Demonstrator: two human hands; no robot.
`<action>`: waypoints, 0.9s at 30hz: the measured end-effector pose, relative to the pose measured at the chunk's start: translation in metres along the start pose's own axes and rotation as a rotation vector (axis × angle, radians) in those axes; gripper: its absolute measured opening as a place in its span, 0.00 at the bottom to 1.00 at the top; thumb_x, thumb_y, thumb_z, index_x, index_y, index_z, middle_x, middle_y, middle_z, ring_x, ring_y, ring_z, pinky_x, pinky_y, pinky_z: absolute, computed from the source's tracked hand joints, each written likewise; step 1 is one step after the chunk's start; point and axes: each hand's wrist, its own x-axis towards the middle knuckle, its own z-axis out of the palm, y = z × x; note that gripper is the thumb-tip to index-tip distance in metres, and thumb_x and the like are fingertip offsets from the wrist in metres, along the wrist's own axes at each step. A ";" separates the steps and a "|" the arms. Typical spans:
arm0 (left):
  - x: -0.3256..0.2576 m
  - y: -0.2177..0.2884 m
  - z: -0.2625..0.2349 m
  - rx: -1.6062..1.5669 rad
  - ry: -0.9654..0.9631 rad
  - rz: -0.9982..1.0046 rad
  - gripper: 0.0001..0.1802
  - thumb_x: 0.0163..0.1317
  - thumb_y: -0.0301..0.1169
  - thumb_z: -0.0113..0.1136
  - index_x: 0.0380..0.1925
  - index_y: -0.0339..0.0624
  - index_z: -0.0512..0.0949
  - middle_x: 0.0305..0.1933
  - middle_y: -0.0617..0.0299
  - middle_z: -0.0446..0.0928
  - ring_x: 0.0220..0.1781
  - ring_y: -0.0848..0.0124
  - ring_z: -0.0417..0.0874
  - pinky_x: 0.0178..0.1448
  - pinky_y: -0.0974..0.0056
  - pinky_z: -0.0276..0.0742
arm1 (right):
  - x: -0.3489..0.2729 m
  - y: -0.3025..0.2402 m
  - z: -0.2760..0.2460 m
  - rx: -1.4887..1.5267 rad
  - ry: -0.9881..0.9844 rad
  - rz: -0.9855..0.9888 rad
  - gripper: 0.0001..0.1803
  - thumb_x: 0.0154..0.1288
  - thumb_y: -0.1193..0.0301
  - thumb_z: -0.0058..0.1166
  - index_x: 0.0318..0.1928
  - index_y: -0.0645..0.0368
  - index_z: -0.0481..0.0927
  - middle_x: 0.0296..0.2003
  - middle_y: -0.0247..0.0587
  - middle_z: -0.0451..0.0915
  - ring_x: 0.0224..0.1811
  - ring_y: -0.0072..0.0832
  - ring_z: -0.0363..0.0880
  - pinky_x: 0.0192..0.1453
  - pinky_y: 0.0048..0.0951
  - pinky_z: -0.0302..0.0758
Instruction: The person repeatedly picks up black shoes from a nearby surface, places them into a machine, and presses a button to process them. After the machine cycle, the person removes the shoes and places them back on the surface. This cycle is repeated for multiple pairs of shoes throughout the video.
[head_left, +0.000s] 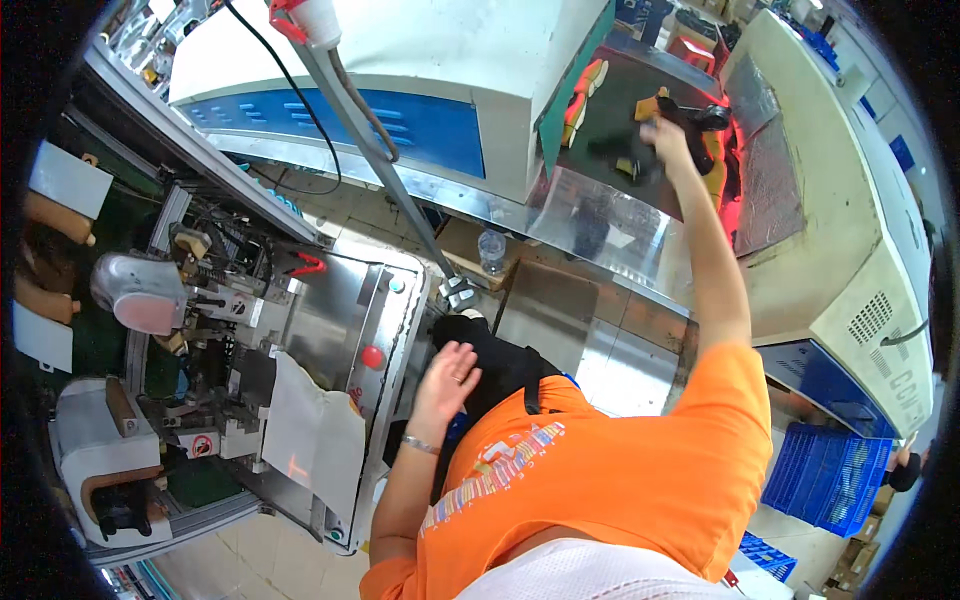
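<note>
My right hand (667,133) reaches far out over the dark green conveyor belt (600,110) at the upper right. Its fingers curl down onto a blurred black shoe piece (620,152) with a yellow patch. A second black shoe (706,118) lies just beyond the hand, and orange-and-yellow soles (585,88) sit further left on the belt. My left hand (449,376), with a ring and a bracelet, hangs open with fingers spread. It holds nothing and is close to the right edge of the steel machine table (345,310).
A white and blue machine housing (430,125) stands behind a slanted grey pole (365,135). The steel machine has a red button (373,356) and a white cloth (310,435). A plastic bottle (491,250) stands on the floor. A blue crate (825,478) is at the lower right.
</note>
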 end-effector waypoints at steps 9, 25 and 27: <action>-0.028 0.023 0.005 0.004 0.040 0.175 0.16 0.63 0.31 0.45 0.51 0.46 0.65 0.53 0.59 0.69 0.56 0.68 0.68 0.59 0.55 0.64 | 0.058 0.085 0.059 0.194 -0.117 0.467 0.18 0.57 0.59 0.54 0.38 0.63 0.74 0.35 0.45 0.77 0.37 0.35 0.77 0.38 0.34 0.73; -0.049 0.000 0.003 0.562 0.282 0.352 0.17 0.60 0.29 0.51 0.49 0.40 0.67 0.51 0.58 0.70 0.52 0.70 0.71 0.54 0.65 0.66 | -0.158 0.170 0.055 0.229 -0.084 0.599 0.12 0.54 0.75 0.51 0.41 0.59 0.76 0.29 0.38 0.79 0.27 0.24 0.77 0.28 0.23 0.73; -0.034 0.005 0.017 0.782 0.239 0.458 0.17 0.59 0.25 0.51 0.48 0.38 0.67 0.50 0.57 0.71 0.51 0.70 0.71 0.54 0.68 0.67 | -0.141 0.192 0.040 0.131 0.008 0.513 0.13 0.52 0.75 0.50 0.41 0.59 0.77 0.29 0.39 0.79 0.30 0.26 0.78 0.32 0.26 0.74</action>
